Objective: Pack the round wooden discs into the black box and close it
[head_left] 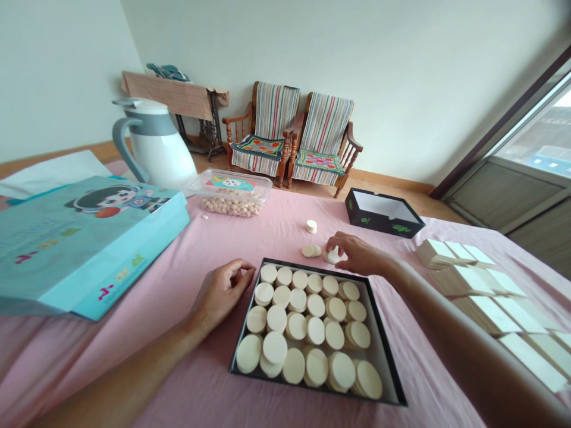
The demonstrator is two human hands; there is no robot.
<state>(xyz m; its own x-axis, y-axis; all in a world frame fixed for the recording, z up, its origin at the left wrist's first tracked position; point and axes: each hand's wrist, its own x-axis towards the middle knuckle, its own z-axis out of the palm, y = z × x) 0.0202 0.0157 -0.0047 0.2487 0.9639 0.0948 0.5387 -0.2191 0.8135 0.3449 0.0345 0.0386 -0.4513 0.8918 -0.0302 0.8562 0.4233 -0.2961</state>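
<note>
The right hand pinches, fingertips down, a thin cream-coloured round disc on the pink cloth beside the black tray, a light, stiff piece best taken by its rim; the left hand curls loosely.

The left hand hangs loosely curled, the right hand reaching forward, fingers curled downward

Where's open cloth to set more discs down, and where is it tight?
Pink cloth shows between the blue printed bag, the plastic tub and the black tray, beyond the left hand. Another patch lies between the black box and the right hand. Crowded: the tray, packed with pale discs, and the white boxes at right.
</note>
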